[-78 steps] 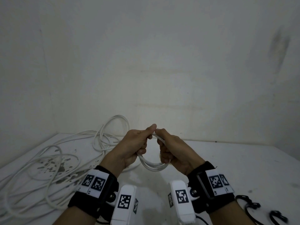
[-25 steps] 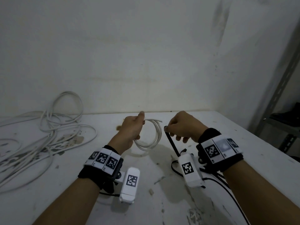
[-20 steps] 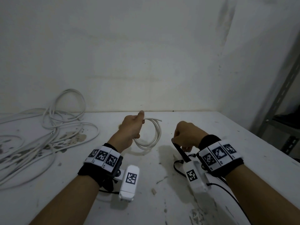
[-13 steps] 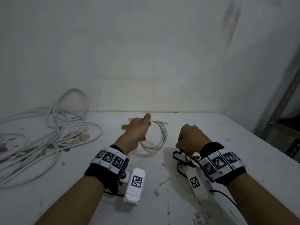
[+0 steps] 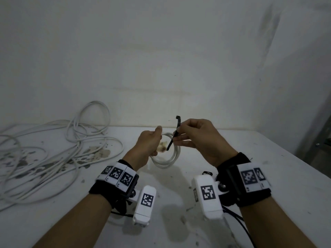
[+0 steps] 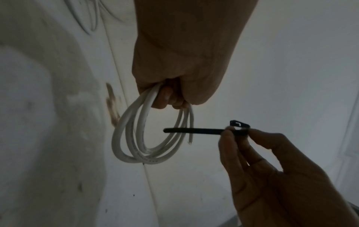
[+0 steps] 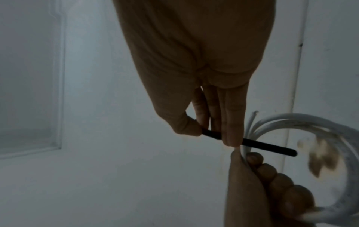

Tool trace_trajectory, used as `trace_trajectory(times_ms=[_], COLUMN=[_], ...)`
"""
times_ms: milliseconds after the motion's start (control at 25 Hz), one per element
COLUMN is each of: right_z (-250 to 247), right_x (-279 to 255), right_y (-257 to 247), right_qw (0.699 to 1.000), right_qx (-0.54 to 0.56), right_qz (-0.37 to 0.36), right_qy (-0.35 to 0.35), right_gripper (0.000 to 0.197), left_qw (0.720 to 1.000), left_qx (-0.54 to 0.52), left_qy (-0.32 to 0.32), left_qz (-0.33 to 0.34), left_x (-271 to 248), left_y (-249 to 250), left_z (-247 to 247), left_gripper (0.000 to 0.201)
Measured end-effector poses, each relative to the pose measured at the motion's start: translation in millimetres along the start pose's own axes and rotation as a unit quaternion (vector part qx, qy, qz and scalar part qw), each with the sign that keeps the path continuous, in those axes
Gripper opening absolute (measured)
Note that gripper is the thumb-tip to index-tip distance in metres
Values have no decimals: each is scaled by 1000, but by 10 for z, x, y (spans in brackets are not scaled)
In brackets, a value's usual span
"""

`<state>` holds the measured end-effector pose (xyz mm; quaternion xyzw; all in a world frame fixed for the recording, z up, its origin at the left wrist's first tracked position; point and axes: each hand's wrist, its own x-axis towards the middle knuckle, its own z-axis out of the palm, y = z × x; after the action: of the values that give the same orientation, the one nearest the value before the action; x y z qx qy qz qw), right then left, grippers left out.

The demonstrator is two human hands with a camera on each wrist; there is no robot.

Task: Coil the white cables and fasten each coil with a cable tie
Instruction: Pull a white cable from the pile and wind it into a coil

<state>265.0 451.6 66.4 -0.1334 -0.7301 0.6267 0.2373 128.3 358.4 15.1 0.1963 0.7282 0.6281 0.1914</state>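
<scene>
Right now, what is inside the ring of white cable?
The tip of the black cable tie, pinched by the right hand, pokes into the white cable coil. The left hand covers the coil's top, so that part cannot be seen.

We have raised our right hand [image 5: 198, 140] from the table at lower right of the frame to centre frame beside the coil [image 5: 172, 154]. It now pinches a black cable tie [image 5: 174, 134], lifted clear, its free end pointing into the coil's opening.
</scene>
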Motion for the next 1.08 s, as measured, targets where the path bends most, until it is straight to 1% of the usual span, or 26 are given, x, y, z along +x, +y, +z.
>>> trace_trajectory(times_ms=[80, 160, 280, 360, 440, 520, 600, 680, 800, 840, 920, 1000, 1080], right_z=[185, 344, 538, 655, 763, 847, 916, 965, 980, 993, 1037, 1073, 1066], right_x=[72, 145, 330, 445, 514, 554, 586, 597, 609, 606, 592, 591, 610], right_y=[55, 93, 138, 180, 239, 297, 330, 319, 255, 229, 178, 132, 96], right_qw=[999, 996, 984, 966, 948, 941, 940, 939, 944, 943, 937, 932, 938], right_qx=[-8, -25, -110, -183, -232, -248, -247, -243, -218, -219, -230, -231, -209], right_qz=[-18, -53, -122, -168, -207, -219, -224, -231, -237, -241, -256, -277, -274], right_qy=[-39, -72, -65, -67, -70, -65, -71, -76, -70, -68, -57, -18, 48], right_gripper=[5, 11, 14, 16, 24, 31, 26, 23, 21, 19, 14, 11, 7], left_qw=[1000, 999, 998, 993, 983, 969, 965, 971, 977, 978, 983, 988, 980], left_qx=[-8, -33, -62, -114, -175, -225, -240, -228, -208, -201, -165, -93, 1], left_qy=[9, 16, 33, 20, -11, -46, -54, -23, 39, 53, 76, 104, 141], left_qz=[0, 1, -1, -27, -59, -90, -97, -73, -30, -18, 11, 61, 143], left_x=[26, 70, 89, 82, 75, 91, 116, 160, 212, 223, 211, 178, 172], left_y=[-8, -30, -62, -72, -59, -55, -45, -21, 33, 44, 55, 54, 34], left_z=[-154, -301, -505, -623, -736, -845, -958, -1029, -1063, -1062, -1023, -958, -921], left_gripper=[38, 32, 29, 29, 28, 25, 24, 18, 7, 7, 14, 15, 16])
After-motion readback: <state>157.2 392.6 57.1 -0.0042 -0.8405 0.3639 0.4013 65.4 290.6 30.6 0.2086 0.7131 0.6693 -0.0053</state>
